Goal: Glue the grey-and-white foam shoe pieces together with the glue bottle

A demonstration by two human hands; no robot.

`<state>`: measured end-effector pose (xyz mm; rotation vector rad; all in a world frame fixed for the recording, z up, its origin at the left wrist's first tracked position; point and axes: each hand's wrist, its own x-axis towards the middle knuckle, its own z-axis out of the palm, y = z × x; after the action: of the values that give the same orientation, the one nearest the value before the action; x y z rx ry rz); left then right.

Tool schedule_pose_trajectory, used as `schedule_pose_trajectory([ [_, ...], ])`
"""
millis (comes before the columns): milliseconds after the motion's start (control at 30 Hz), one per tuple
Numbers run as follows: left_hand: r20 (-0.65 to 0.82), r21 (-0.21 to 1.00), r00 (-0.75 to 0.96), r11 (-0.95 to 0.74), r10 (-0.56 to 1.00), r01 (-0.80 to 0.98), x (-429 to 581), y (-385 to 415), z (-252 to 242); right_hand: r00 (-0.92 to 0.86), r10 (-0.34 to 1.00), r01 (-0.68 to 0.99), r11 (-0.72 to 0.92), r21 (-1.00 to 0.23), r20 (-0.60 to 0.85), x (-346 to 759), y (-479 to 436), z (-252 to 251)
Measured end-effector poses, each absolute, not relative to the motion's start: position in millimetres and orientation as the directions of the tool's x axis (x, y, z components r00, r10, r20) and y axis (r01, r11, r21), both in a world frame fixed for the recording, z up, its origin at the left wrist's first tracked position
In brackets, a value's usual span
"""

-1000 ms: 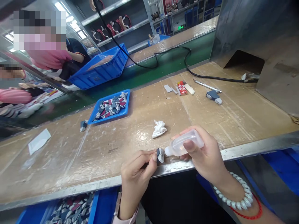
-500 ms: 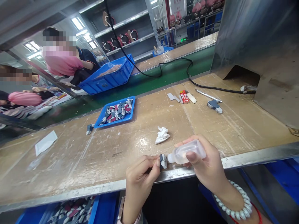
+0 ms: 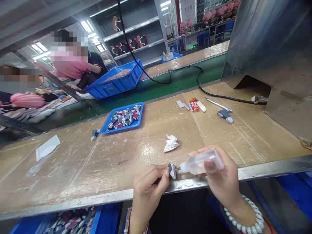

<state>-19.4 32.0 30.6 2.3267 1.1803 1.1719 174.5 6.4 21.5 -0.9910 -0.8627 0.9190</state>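
Note:
Near the table's front edge, my left hand [image 3: 151, 182] pinches a small grey-and-white moulded piece [image 3: 173, 171] between thumb and fingertips. My right hand [image 3: 223, 177] is wrapped round a translucent squeeze bottle [image 3: 198, 163], tipped on its side with its nozzle pointing left at the piece. A small gap shows between the nozzle and the piece. Clear liquid seems to sit inside the bottle. Just beyond both hands lies a crumpled white tissue [image 3: 171, 143].
A blue tray [image 3: 103, 127] holds many grey, white and dark red pieces. A lighter [image 3: 194, 105], a pen-like tool [image 3: 218, 104] and another grey piece [image 3: 225, 115] lie at the back right. A metal housing [image 3: 273, 55] stands right. A blue crate [image 3: 117, 85] and two co-workers are beyond.
My right hand has drawn the bottle slightly right, widening the gap between nozzle and piece. My left hand keeps its pinch on the piece. The whole view has shifted a little.

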Motion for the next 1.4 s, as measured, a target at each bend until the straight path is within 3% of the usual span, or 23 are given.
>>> schedule_pose_trajectory([
  [167, 0.546, 0.544, 0.344, -0.636, 0.764, 0.548, -21.1, 31.6, 29.6, 0.529, 0.832, -0.252, 0.341, -0.906, 0.166, 178.2, 20.1, 16.3],
  [400, 0.546, 0.458, 0.446, -0.698, 0.709, 0.550, -19.5, 28.0, 31.3, 0.524, 0.839, -0.103, 0.236, -0.966, 0.148, 177.1, 29.0, 19.1],
  [667, 0.619, 0.350, 0.386, -0.680, 0.684, 0.644, -17.5, 5.6, 21.0, 0.396, 0.871, 0.345, 0.151, -0.926, 0.289, 185.1, 29.8, 16.5],
  [767, 0.628, 0.344, 0.350, -0.652, 0.695, 0.676, -18.0, -7.3, 23.6, 0.359, 0.895, 0.379, 0.118, -0.918, 0.264, 193.4, 32.4, 15.2],
  [867, 0.677, 0.311, 0.319, -0.651, 0.663, 0.693, -19.8, -25.3, 31.1, 0.463, 0.829, 0.414, 0.111, -0.903, 0.314, 196.7, 14.8, 18.4],
  [933, 0.737, 0.259, 0.310, -0.675, 0.601, 0.691, -20.6, -39.9, 36.8, 0.532, 0.795, 0.317, 0.134, -0.939, 0.293, 193.6, -11.2, 20.6],
  [967, 0.765, 0.221, 0.316, -0.689, 0.562, 0.690, -20.7, -47.4, 39.4, 0.484, 0.852, 0.159, 0.137, -0.978, 0.198, 190.4, -26.7, 21.1],
  [1033, 0.793, 0.141, 0.349, -0.708, 0.499, 0.692, -19.9, -61.4, 44.1, 0.127, 0.992, -0.263, 0.023, -0.965, -0.011, 181.2, -57.0, 20.5],
  [1100, 0.814, 0.052, 0.400, -0.738, 0.422, 0.673, -18.1, -71.9, 47.4, -0.275, 0.960, -0.538, -0.202, -0.819, -0.057, 170.5, -80.4, 18.5],
  [1167, 0.837, -0.001, 0.423, -0.772, 0.347, 0.636, -15.7, -78.4, 49.1, -0.463, 0.886, -0.637, -0.345, -0.690, -0.015, 161.4, -94.2, 16.0],
  [1233, 0.857, -0.009, 0.415, -0.796, 0.306, 0.605, -13.3, -82.3, 49.6, -0.520, 0.854, -0.671, -0.407, -0.620, 0.003, 156.4, -100.8, 13.2],
  [1400, 0.854, 0.047, 0.390, -0.798, 0.343, 0.600, -10.5, -93.1, 51.4, -0.584, 0.802, -0.613, -0.540, -0.577, -0.130, 157.9, -114.6, 3.7],
])
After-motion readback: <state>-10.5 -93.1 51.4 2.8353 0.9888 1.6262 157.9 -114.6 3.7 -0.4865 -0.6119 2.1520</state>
